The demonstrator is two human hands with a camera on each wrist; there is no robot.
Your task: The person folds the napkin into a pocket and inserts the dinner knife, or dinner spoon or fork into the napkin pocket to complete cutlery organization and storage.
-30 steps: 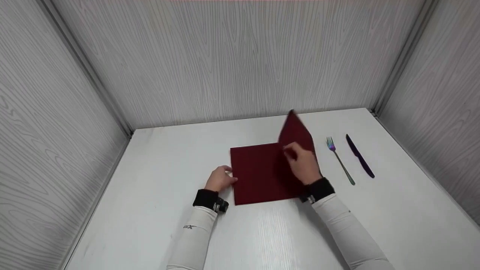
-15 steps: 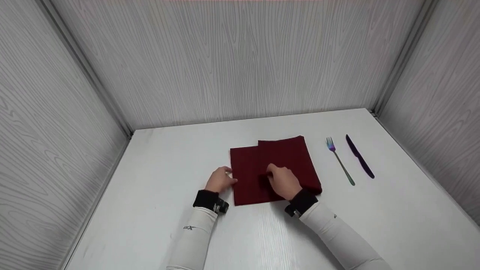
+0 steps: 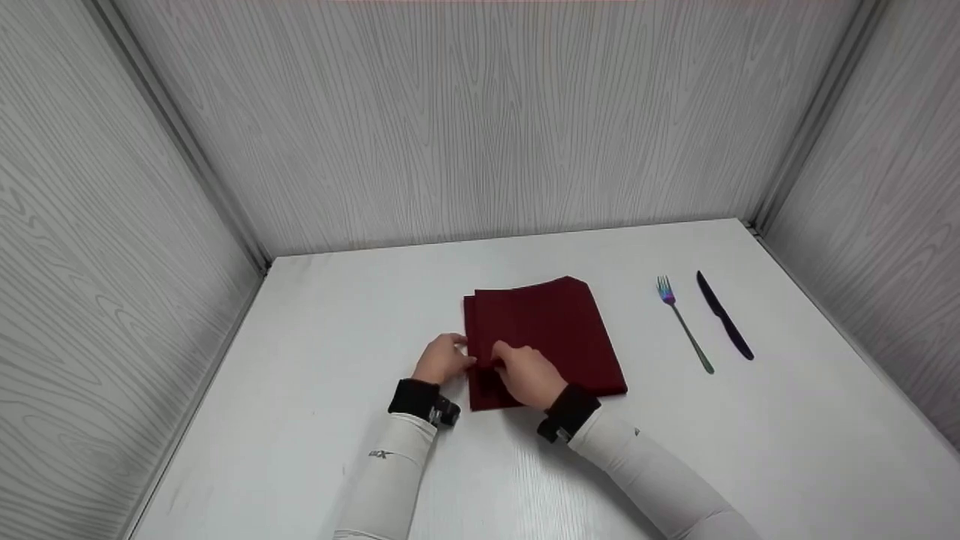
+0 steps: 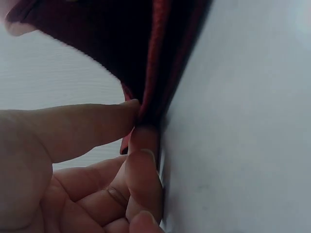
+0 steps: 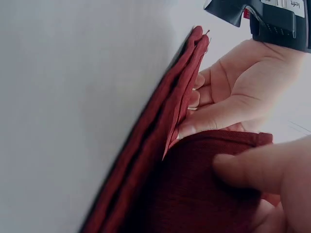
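Observation:
A dark red cloth napkin (image 3: pixel 555 322) lies on the white table, its upper layer folded over from right to left. My left hand (image 3: pixel 441 361) pinches the lower layers at the left edge, thumb on top and fingertips beneath, as the left wrist view shows. With thumb and fingers my right hand (image 3: pixel 529 375) grips the free edge of the upper layer, just right of that left edge. In the right wrist view this raised flap (image 5: pixel 204 179) curves above the stacked lower layers, near the left thumb. The right hand's fingers are partly hidden under the flap.
To the right of the napkin lie a fork (image 3: pixel 686 328) with iridescent tines and a dark knife (image 3: pixel 724 316), side by side. Wood-grain panels (image 3: pixel 480 127) enclose the white table (image 3: pixel 337 322) at the back and both sides.
My right hand has carried the napkin's right-hand flap leftward and down over the rest, almost to the left edge. My left hand has stayed at that edge.

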